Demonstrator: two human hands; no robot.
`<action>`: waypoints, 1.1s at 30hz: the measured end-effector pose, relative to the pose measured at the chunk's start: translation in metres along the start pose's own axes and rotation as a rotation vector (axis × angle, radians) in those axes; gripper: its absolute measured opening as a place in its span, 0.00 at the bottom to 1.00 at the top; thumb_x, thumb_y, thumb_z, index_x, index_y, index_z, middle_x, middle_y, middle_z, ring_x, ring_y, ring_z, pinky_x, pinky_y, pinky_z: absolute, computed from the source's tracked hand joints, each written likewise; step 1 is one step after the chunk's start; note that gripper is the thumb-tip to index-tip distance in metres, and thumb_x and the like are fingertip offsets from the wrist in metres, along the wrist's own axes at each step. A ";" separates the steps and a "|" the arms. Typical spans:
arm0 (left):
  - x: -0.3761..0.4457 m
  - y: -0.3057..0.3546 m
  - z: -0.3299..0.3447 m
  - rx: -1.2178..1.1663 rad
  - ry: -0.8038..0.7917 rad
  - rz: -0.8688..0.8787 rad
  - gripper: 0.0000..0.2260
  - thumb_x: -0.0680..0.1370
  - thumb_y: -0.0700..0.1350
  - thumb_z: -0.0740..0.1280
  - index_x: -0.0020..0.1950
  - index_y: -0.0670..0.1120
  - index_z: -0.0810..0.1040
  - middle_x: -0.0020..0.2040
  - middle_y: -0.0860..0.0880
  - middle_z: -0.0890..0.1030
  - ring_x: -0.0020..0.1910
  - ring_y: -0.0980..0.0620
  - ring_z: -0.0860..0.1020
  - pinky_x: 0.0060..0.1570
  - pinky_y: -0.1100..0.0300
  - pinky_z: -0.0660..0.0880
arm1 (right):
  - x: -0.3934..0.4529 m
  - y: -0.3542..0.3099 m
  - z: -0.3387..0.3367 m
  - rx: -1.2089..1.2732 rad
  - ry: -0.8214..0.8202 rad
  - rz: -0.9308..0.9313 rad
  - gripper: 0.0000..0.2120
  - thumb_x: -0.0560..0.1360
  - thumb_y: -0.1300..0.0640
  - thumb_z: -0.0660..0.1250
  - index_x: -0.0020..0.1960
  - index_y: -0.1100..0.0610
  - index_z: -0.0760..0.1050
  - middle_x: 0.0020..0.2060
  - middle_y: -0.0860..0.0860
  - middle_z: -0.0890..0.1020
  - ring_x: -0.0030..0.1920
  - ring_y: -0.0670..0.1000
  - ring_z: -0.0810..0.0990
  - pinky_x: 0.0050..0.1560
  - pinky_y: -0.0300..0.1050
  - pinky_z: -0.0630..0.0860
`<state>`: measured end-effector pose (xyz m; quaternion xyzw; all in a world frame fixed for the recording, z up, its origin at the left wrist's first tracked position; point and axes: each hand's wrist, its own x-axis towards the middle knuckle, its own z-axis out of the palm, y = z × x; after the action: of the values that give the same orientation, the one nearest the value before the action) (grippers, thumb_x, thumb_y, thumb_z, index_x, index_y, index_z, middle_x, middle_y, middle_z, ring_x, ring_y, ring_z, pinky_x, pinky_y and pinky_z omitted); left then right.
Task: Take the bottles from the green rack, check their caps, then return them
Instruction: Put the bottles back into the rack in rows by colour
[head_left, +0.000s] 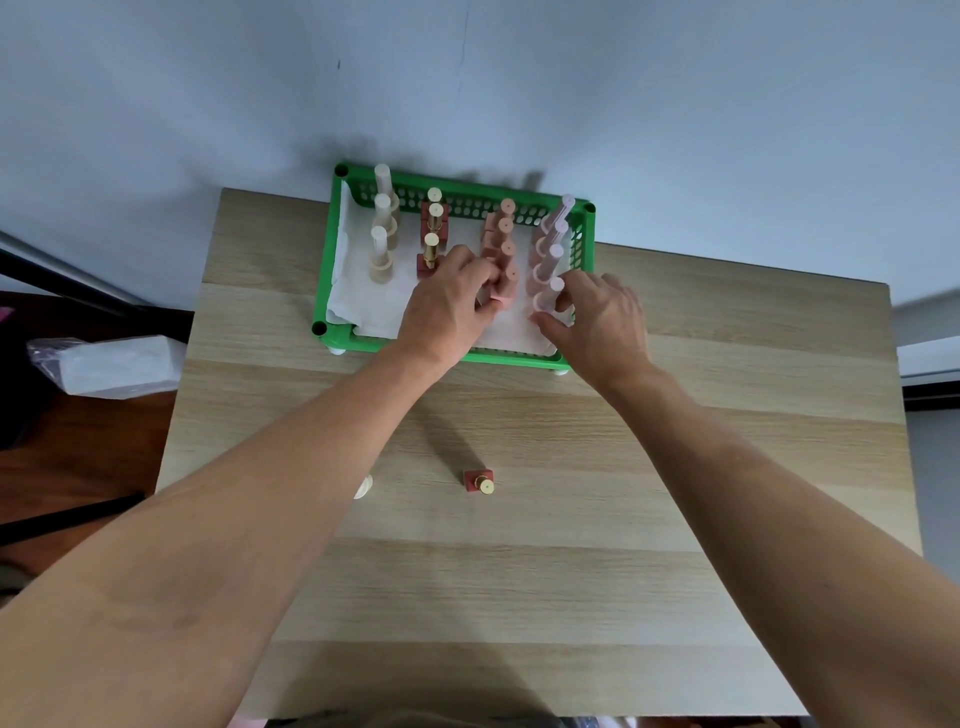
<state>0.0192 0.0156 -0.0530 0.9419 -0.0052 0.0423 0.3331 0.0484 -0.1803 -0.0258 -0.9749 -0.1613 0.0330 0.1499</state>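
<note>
A green rack (325, 270) stands at the table's far edge, lined with white paper and holding four rows of small bottles: cream (381, 249), red with gold caps (434, 218), salmon pink (504, 228) and pale pink (553, 244). My left hand (447, 306) reaches into the rack and its fingers close on the nearest salmon pink bottle (505, 293). My right hand (602, 317) grips the nearest pale pink bottle (545, 299). One red bottle with a gold cap (479, 481) stands alone on the table. A cream bottle (363, 487) peeks out beside my left forearm.
The wooden table (675, 467) ends at a pale wall behind the rack. A clear-wrapped white packet (114, 366) lies on a dark surface to the left of the table.
</note>
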 end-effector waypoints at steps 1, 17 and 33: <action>0.000 0.000 0.000 0.003 0.007 0.004 0.11 0.74 0.44 0.75 0.53 0.43 0.80 0.52 0.47 0.76 0.40 0.54 0.73 0.40 0.57 0.73 | 0.000 0.000 0.001 0.001 0.002 0.003 0.12 0.73 0.47 0.74 0.47 0.53 0.76 0.43 0.48 0.83 0.44 0.53 0.76 0.50 0.50 0.73; 0.006 -0.004 0.005 0.031 0.065 0.010 0.08 0.74 0.43 0.75 0.49 0.43 0.79 0.55 0.49 0.77 0.43 0.53 0.77 0.40 0.63 0.68 | 0.006 -0.003 0.003 0.038 0.017 0.044 0.11 0.74 0.47 0.73 0.48 0.53 0.76 0.44 0.48 0.83 0.47 0.54 0.77 0.52 0.50 0.71; 0.007 -0.002 0.008 0.001 0.087 -0.041 0.09 0.74 0.44 0.74 0.49 0.43 0.77 0.50 0.48 0.77 0.41 0.50 0.76 0.39 0.57 0.72 | 0.010 -0.002 0.004 0.050 0.024 0.049 0.11 0.74 0.48 0.72 0.50 0.54 0.76 0.46 0.48 0.83 0.49 0.53 0.77 0.52 0.49 0.69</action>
<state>0.0268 0.0121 -0.0595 0.9393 0.0288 0.0762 0.3332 0.0572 -0.1739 -0.0291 -0.9749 -0.1345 0.0292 0.1752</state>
